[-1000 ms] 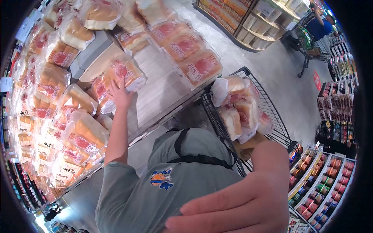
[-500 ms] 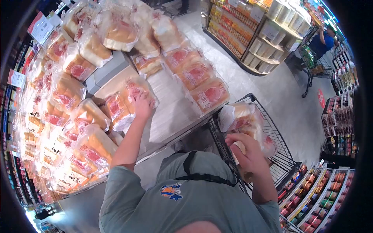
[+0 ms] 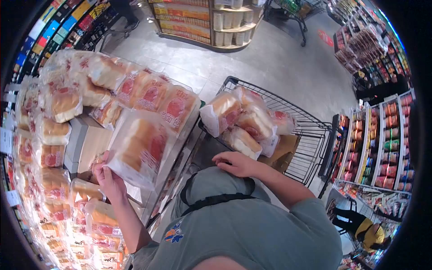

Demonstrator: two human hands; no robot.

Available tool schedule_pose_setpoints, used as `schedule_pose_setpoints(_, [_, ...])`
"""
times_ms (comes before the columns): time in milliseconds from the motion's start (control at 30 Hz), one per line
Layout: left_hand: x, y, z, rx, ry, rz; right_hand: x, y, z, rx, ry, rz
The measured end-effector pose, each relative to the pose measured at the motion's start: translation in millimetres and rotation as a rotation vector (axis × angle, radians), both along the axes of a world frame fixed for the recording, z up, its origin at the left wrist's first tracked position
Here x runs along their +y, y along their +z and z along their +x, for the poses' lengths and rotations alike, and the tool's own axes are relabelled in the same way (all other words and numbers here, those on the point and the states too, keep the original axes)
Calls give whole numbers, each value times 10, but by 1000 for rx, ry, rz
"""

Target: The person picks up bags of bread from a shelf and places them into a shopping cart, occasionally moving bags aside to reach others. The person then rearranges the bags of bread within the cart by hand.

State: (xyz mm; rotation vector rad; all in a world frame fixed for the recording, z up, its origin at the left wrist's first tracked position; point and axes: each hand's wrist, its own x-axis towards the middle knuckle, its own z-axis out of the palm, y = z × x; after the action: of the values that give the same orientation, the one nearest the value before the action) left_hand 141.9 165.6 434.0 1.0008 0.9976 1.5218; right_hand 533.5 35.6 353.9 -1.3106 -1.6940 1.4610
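A bread loaf in a clear bag with red print (image 3: 140,146) is lifted at a tilt above the display table (image 3: 94,146). My left hand (image 3: 110,180) is closed on the near left edge of its bag, thumb and fingers pinching the plastic. Empty of anything I can see, my right hand (image 3: 237,164) hovers in front of my body, fingers loosely apart, beside the shopping cart (image 3: 310,153). Several bagged loaves (image 3: 252,121) lie heaped inside that cart, over a brown cardboard piece (image 3: 283,150).
More bagged loaves (image 3: 56,153) are piled along the table's left side, with a row of flat bread packs (image 3: 150,94) at its far edge. Beyond stands a shelf unit with cans (image 3: 231,20). Racks of packaged goods (image 3: 387,144) line the right. A person in yellow (image 3: 371,234) is at lower right.
My left hand has raised a bagged loaf from the table. My right hand has drawn back from the loaves in the cart towards my body. The view has turned right.
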Motion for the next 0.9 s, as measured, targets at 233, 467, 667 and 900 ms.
schedule_pose_setpoints(233, [-217,-97,1299,64,-609,65,-170,-631,364,597,-277,-356])
schedule_pose_setpoints(467, [-173,-852,2690,359,-940,67,-242,-923,1215,912,-862,-564])
schedule_pose_setpoints(667, [-25,-1790,2855,569,-734,32,-26,-1323,1541,402,-1018,-324])
schedule_pose_setpoints(900, [-274,-1652,1976,390,-563,-260,-12,-1284,1358,495,-944,-386])
